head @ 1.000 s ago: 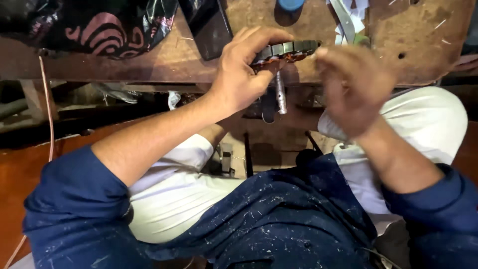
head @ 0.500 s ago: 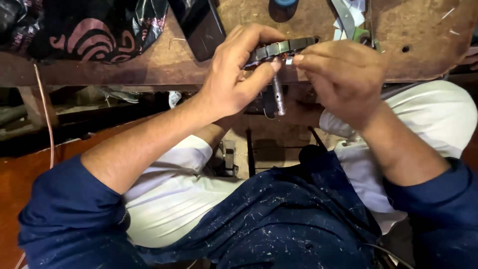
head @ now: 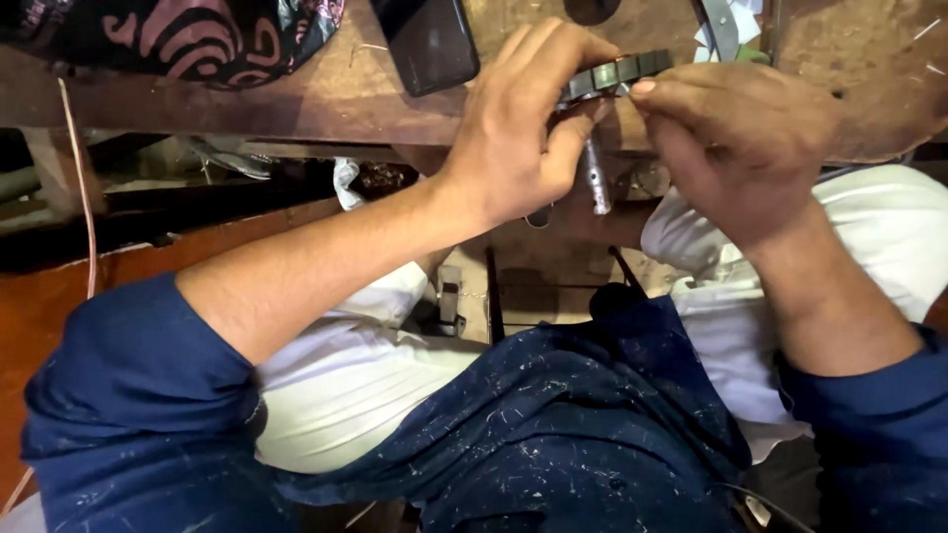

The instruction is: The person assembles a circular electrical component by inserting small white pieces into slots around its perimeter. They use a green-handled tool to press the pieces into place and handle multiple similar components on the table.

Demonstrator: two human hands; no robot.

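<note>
Both hands are sitting a bit closer together vs. half a sec ago, w/ the toothed part now bridging them over the table edge; the view is barely shifting otherwise.

Left hand [head: 518, 128] is gripping the dark grey toothed metal ring [head: 617, 74] from its left side, fingers [head: 553, 49] curling over the top & thumb pressing from below, so clamped on the ring. Right hand [head: 741, 138] is meeting it from the right, fingers pinched together at the ring's near edge & touching it; how much of the ring it is actually holding, can't tell, since the knuckles are hiding that side. Short silvery metal shaft [head: 596, 183] is hanging down from under the ring, between the two hands, upright approx.

Ring is hovering just above the front edge of the worn brown wooden table [head: 326, 94]. Black flat rectangular phone [head: 427, 41] is lying on the table just left of the left hand, screen dark. Black fabric bag w/ pink swirl pattern [head: 178, 35] is resting at the table's far left, well apart from the hands. Pale grey metal strip [head: 721, 25] is lying at the top edge, near the right hand.

Person is wearing a dark blue speckled top [head: 553, 434] w/ sleeves pushed up, & white trousers [head: 346, 375].
</note>
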